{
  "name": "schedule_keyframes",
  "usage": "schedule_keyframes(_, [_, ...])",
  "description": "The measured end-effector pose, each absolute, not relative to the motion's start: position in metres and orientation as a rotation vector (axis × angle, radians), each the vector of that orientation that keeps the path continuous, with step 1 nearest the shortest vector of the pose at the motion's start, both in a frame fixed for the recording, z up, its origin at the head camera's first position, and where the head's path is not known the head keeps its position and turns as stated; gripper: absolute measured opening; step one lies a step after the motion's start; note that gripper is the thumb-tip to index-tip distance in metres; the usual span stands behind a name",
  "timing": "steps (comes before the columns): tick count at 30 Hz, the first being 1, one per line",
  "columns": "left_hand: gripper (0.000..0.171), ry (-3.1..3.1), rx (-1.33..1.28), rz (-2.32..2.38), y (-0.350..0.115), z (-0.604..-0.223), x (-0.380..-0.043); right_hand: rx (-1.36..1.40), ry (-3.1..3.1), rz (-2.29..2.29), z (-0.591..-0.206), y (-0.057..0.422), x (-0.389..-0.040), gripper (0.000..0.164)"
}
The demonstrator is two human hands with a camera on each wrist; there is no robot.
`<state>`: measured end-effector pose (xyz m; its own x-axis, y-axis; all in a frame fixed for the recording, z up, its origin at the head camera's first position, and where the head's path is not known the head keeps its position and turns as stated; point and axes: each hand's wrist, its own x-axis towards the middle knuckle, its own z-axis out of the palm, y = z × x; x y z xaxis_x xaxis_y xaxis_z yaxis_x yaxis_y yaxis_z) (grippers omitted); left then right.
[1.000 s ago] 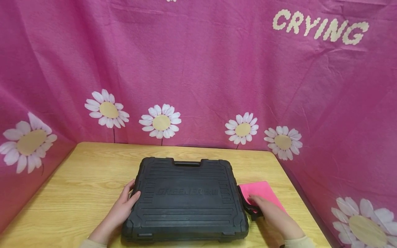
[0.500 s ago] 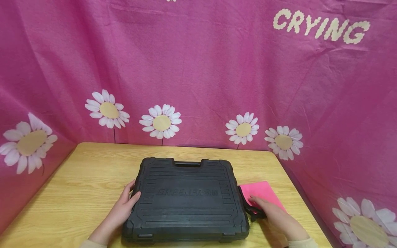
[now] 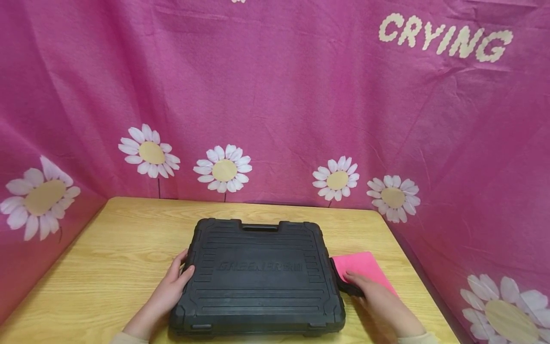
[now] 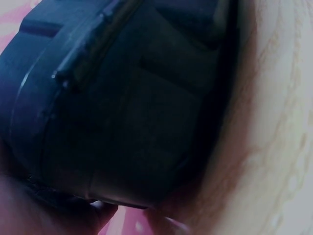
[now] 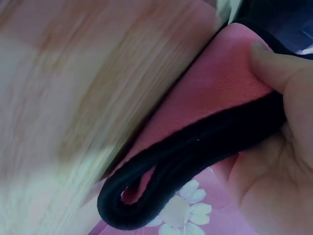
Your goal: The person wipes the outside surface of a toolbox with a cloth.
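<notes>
A black plastic tool case lies shut and flat on the wooden table, its handle on the far side. My left hand holds the case's left edge, thumb on the lid and fingers down the side. The left wrist view is filled by the case's dark side wall, with a fingertip under it. My right hand is at the case's right side. It grips a black strap, which lies over a pink cloth. In the right wrist view the strap's loop runs into my palm and my thumb presses the pink cloth.
A pink curtain printed with daisies hangs close behind the table and down both sides. Bare tabletop lies to the left of the case and behind it. The table's right edge is close beside the pink cloth.
My right hand has drawn the black strap slightly closer to the case. The left hand and the case have stayed put.
</notes>
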<state>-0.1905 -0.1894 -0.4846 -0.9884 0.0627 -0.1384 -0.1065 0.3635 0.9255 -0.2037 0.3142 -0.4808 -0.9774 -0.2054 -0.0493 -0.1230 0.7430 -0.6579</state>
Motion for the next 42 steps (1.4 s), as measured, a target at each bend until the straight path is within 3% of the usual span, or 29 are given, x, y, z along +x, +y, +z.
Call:
schedule_keyframes(2, [0.063, 2.472, -0.029, 1.695, -0.189, -0.485, -0.191, -0.253, 2.802, -1.092, -0.480, 0.315, -0.205, 0.033])
schedule_keyframes(8, [0.062, 2.482, -0.037, 1.684, -0.190, -0.486, -0.191, -0.643, 3.029, -0.895, -0.472, 0.318, -0.213, 0.052])
schedule_keyframes(10, [0.063, 2.485, -0.044, 1.677, -0.190, -0.486, -0.191, -0.721, 3.128, -0.811, -0.467, 0.318, -0.216, 0.051])
schedule_keyframes(14, [0.063, 2.470, -0.051, 1.692, -0.190, -0.486, -0.191, -0.362, 3.111, -0.927, -0.453, 0.317, -0.216, 0.024])
schedule_keyframes(18, [0.062, 2.443, -0.047, 1.724, -0.191, -0.486, -0.189, -0.020, 3.057, -1.002, -0.438, 0.313, -0.216, 0.028])
schedule_keyframes(24, [0.062, 2.425, -0.036, 1.755, -0.190, -0.486, -0.189, 0.085, 3.066, -1.073, -0.422, 0.303, -0.218, 0.031])
schedule_keyframes(34, [0.063, 2.414, -0.098, 1.731, -0.188, -0.485, -0.189, 0.172, 2.889, -1.343, -0.403, 0.285, -0.228, 0.050])
schedule_keyframes(42, [0.063, 2.417, -0.063, 1.756, -0.190, -0.486, -0.188, 0.125, 2.886, -1.437, -0.375, 0.261, -0.241, 0.044])
